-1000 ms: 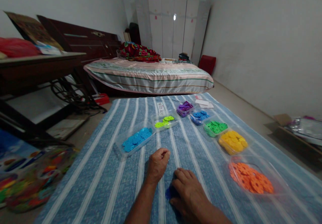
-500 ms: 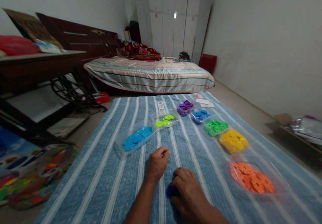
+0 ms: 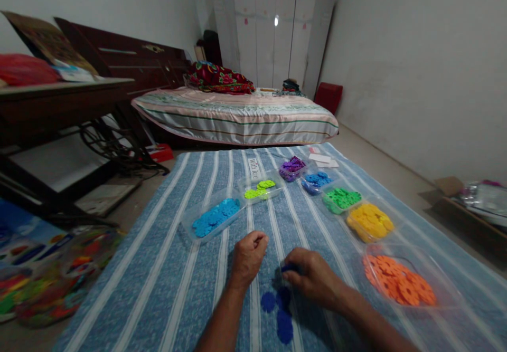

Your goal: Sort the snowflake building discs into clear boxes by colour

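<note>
My right hand [image 3: 311,278] is closed on a dark blue notched disc [image 3: 291,268], held just above the striped cloth. Below it lie several more dark blue discs [image 3: 284,326], some overlapping, one a little apart to the left. My left hand [image 3: 249,254] rests on the cloth with its fingers curled closed; what they hold, if anything, is hidden. Ahead of that hand stands a clear tub of light blue discs [image 3: 216,217], and beyond it a tub of lime discs [image 3: 259,189].
Along the right side run clear tubs of orange discs [image 3: 400,281], yellow discs [image 3: 370,221], green discs [image 3: 343,199], blue discs [image 3: 317,180] and purple discs [image 3: 292,166]. White cards [image 3: 320,159] lie at the far corner. Past the striped cloth [image 3: 158,267] stands a bed [image 3: 237,114].
My right hand has lifted and shifted forward and right with a dark blue disc, uncovering the dark blue discs on the cloth. My left hand has stayed in place.
</note>
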Motion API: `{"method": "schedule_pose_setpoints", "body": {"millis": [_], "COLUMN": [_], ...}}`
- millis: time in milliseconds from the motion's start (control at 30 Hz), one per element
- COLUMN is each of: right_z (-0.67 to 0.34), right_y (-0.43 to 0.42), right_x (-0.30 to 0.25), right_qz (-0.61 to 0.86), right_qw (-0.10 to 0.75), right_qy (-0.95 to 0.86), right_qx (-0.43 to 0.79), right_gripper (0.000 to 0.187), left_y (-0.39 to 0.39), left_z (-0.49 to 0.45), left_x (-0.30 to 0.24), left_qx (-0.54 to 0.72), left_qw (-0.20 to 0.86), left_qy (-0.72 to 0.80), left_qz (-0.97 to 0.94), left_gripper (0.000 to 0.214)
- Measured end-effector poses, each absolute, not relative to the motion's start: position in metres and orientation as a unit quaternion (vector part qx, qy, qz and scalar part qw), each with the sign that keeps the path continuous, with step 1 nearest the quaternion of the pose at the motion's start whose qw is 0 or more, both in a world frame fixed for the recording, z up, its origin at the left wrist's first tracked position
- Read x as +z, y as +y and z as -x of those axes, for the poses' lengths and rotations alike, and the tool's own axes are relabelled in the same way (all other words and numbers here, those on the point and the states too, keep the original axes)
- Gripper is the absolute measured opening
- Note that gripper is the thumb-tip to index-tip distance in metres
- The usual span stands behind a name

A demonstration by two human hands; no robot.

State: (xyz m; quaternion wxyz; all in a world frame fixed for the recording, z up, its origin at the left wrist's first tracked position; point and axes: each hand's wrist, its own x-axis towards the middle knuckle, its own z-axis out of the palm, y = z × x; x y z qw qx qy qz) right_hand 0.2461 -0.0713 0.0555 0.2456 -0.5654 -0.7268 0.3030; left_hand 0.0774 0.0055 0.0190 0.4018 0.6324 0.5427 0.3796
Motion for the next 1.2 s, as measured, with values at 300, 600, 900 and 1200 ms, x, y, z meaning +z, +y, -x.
{"method": "schedule_pose_setpoints", "body": {"millis": [300,600,900,1200], "right_z": [-0.334,-0.371,-0.364,-0.271], "right_y": [0.054,0.115,0.101,-0.014], "right_x": [0.104,0.086,0.091,0.075], "right_qz": [0.712,0.786,0.792,0.622], "right_qw": [0.149,0.044,0.023,0.124], "right_qy": [-0.683,-0.615,-0.610,-0.771], "right_qx": [0.069,0.056,0.020,0.058], "right_gripper": [0.025,0.038,0.033,0.021], "left_y": [0.006,0.005,0.007,0.008], "left_z": [-0.077,-0.077,-0.076,-0.076], "left_x": [0.020,0.022,0.018,0.013], "left_qx": [0.377,0.372,0.371,0.383], "left_qw": [0.395,0.393,0.398,0.396], "left_qy": [0.551,0.556,0.551,0.544], "left_qz": [-0.631,-0.631,-0.632,-0.632], "left_gripper": [0.020,0.020,0.021,0.021]}}
